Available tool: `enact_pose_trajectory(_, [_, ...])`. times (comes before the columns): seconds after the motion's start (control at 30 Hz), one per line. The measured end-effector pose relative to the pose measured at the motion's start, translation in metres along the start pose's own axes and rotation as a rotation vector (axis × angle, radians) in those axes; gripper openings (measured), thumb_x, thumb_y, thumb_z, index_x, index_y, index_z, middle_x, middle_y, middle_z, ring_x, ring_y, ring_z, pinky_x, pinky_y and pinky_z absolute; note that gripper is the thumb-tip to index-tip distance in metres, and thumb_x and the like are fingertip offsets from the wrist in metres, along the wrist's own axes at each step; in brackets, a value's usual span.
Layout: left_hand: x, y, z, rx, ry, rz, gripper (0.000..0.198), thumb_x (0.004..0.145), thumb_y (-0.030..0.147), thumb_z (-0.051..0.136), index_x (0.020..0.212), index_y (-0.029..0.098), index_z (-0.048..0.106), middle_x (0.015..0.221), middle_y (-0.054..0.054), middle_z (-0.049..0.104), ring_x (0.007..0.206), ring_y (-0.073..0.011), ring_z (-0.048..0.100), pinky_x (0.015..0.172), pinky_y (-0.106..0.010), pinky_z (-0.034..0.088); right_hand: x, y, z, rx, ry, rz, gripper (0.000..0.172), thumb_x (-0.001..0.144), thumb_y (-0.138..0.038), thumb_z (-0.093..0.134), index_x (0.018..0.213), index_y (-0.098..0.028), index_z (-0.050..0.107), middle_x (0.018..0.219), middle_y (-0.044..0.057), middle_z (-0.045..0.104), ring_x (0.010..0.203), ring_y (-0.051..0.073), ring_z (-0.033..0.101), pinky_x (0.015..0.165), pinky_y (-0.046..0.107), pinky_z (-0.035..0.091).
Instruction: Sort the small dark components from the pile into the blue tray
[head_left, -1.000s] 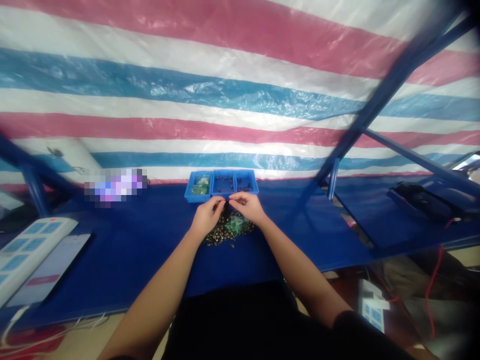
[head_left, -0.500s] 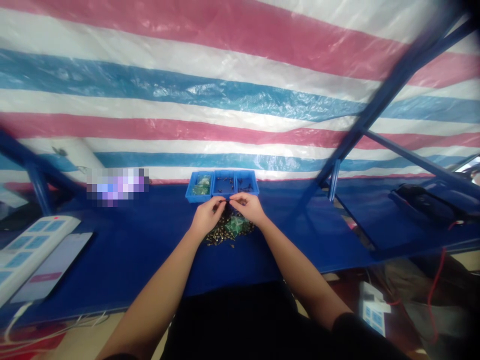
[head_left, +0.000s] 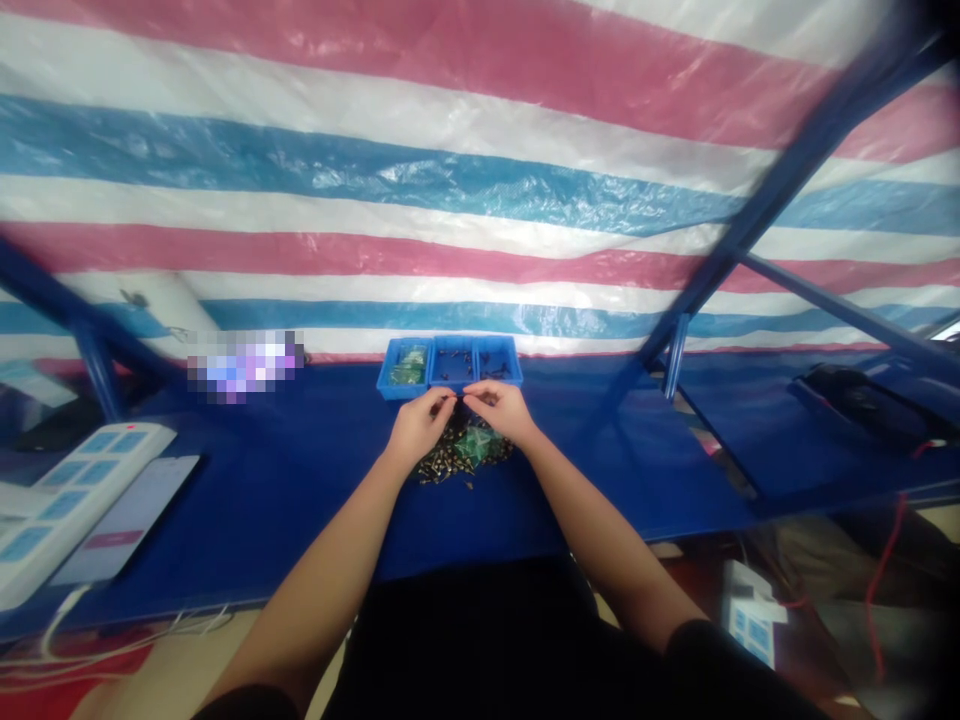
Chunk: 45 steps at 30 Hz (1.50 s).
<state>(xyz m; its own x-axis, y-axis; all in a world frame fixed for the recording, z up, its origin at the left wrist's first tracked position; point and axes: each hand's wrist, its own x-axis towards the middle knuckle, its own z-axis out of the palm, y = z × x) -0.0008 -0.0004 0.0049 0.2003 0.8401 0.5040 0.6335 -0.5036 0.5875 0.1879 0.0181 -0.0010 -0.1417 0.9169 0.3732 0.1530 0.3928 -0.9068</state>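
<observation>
Our curled fingers (head_left: 442, 398) meet nearly closed, any hold too small to tell, our left hand (head_left: 418, 428) and right hand (head_left: 502, 410) working over the heap of small brass-and-black parts (head_left: 450, 462), at 6 o'clock from the blue divided tray (head_left: 397, 385), both within easy reach on the counter (head_left: 285, 480).

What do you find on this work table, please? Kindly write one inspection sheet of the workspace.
Surface: blue tabletop.
Job's things: blue three-compartment tray; pile of small brass-coloured parts; green plastic piece.
Clutter: power strip, phone; black object.
Grippers: left hand, right hand, fingertips close together above the pile; anything held is too small to tell.
Cables: white cable; red cable.
Surroundings: striped tarpaulin; blue steel frame.
</observation>
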Motion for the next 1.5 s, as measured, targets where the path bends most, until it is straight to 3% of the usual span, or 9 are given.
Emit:
enact_pose_trajectory(0.4, [0.0,0.0007,-0.0006,0.006,-0.038,0.004,0.03,0.094,0.043,0.045,0.098,0.021,0.066,0.084,-0.001,0.07,0.069,-0.0132,0.062,0.065,-0.022,0.046,-0.0001,-0.0006,0.0,0.039,-0.016,0.01,0.028,0.075,-0.035,0.071,0.094,-0.016,0.073,0.089,0.008,0.075,0.076,0.018,0.069,0.072,0.03,0.056])
enact_pose_trajectory(0.6, [-0.0002,-0.0011,0.0027,-0.012,0.019,-0.006,0.028,0.091,0.043,0.051,0.1,0.022,0.066,0.081,0.0,0.069,0.07,-0.0135,0.064,0.069,-0.023,0.048,0.0004,0.0028,0.0002,0.02,-0.01,0.008,0.027,0.076,-0.036,0.07,0.094,-0.017,0.074,0.092,0.008,0.075,0.08,0.019,0.07,0.076,0.032,0.056])
enact_pose_trajectory(0.83, [0.0001,-0.0045,0.0051,-0.046,-0.029,-0.056,0.025,0.094,0.04,0.048,0.1,0.021,0.064,0.075,0.001,0.068,0.065,-0.0123,0.064,0.066,-0.022,0.047,-0.0001,0.0029,0.0008,-0.003,-0.008,-0.004,0.029,0.076,-0.035,0.07,0.099,-0.017,0.073,0.09,0.008,0.074,0.076,0.017,0.068,0.074,0.03,0.056])
enact_pose_trajectory(1.2, [-0.0012,-0.006,0.0058,-0.035,0.056,-0.003,0.027,0.09,0.042,0.054,0.103,0.021,0.066,0.075,0.001,0.068,0.066,-0.0121,0.063,0.066,-0.022,0.048,0.001,0.0009,-0.0008,-0.005,0.016,-0.015,0.027,0.076,-0.037,0.069,0.093,-0.016,0.073,0.087,0.008,0.074,0.07,0.016,0.066,0.068,0.029,0.054])
enact_pose_trajectory(1.5, [-0.0013,-0.004,0.0033,-0.028,0.011,-0.021,0.028,0.093,0.044,0.05,0.098,0.021,0.065,0.073,0.001,0.068,0.064,-0.0122,0.062,0.062,-0.022,0.045,0.0,-0.0013,0.0001,0.001,-0.001,0.001,0.029,0.076,-0.037,0.069,0.096,-0.016,0.073,0.089,0.008,0.074,0.073,0.016,0.067,0.07,0.028,0.054])
